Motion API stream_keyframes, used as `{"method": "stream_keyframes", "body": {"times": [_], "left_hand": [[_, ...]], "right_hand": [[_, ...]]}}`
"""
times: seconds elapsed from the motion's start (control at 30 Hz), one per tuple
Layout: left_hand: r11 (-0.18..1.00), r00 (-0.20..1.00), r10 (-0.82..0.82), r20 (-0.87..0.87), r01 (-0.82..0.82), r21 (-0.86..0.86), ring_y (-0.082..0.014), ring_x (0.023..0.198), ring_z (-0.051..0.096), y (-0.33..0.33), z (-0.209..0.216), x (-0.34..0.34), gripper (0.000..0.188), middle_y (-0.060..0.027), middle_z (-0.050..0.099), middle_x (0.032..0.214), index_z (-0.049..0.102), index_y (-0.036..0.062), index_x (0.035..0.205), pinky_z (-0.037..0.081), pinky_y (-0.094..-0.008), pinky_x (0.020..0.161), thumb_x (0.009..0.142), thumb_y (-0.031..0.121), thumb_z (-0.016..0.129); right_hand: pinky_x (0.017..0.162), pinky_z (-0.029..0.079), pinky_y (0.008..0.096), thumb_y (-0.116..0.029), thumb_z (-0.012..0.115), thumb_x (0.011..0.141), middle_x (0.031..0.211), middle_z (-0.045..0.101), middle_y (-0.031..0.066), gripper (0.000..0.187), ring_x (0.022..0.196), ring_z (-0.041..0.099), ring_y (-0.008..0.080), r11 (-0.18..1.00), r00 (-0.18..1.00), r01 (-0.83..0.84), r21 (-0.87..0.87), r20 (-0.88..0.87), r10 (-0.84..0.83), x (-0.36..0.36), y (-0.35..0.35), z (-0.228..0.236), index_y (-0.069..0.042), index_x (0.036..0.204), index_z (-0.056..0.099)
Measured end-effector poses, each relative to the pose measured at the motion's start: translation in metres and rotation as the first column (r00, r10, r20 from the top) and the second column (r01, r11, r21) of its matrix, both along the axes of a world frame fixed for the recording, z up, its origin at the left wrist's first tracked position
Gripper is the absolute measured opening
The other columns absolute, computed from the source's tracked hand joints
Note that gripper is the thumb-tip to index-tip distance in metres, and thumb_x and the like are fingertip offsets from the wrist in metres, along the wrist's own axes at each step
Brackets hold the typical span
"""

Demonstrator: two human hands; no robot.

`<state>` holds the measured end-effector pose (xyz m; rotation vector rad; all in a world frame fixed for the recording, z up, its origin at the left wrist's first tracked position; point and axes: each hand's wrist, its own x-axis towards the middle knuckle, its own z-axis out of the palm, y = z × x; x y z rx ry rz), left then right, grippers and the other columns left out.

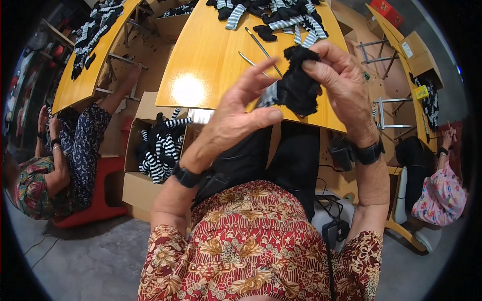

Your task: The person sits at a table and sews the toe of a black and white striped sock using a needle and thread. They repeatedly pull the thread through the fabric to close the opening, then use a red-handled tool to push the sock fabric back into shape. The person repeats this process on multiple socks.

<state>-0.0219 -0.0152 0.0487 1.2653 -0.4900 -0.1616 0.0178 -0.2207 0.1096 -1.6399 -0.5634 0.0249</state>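
Observation:
My right hand (339,75) pinches the upper edge of a black knitted piece (298,90), held up above the table's near edge. It has ragged, fuzzy edges and a grey striped part (269,95) at its left; whether it is a sock or a glove I cannot tell. Beside that striped part is my left hand (241,108), thumb and fingers spread apart and slightly blurred. Whether it touches the cloth is unclear. Behind the piece, two thin rod-like tools (258,40) lie on the yellow table (201,60).
Black and striped knitted pieces (281,17) are heaped at the table's far side. At my left, a cardboard box (140,188) holds more striped pieces. One person (65,165) sits at the left, another (437,190) at the right, by other yellow tables.

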Motion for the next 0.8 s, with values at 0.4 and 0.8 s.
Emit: {"method": "stream_keyframes", "body": {"times": [0.4,0.8], "left_hand": [[0.979,0.877,-0.122,-0.466,0.183,0.087,-0.0110,0.084,0.064,-0.004,-0.070,-0.023,0.029,-0.0022,0.066,0.094,0.062,0.0024,0.111,0.048,-0.0247,0.077,0.090,0.022,0.067],[0.978,0.756,-0.191,-0.626,0.204,-0.052,-0.0121,0.090,0.063,-0.085,-0.088,-0.009,0.031,-0.0055,0.065,0.102,0.057,0.0017,0.121,0.053,-0.0253,0.076,0.095,0.018,0.058]], "right_hand": [[0.056,0.046,0.0162,-0.024,0.066,0.090,0.071,0.062,-0.0042,0.018,0.061,0.055,0.0015,0.934,0.930,0.311,-0.173,-0.147,-0.337,-0.018,-0.070,-0.077,-0.007,0.095,0.065],[0.070,0.049,0.0378,-0.005,0.074,0.071,0.092,0.059,0.0110,0.030,0.080,0.059,0.0294,0.703,0.739,0.592,-0.393,0.614,-0.278,-0.103,-0.046,-0.108,-0.005,0.099,0.064]]}}
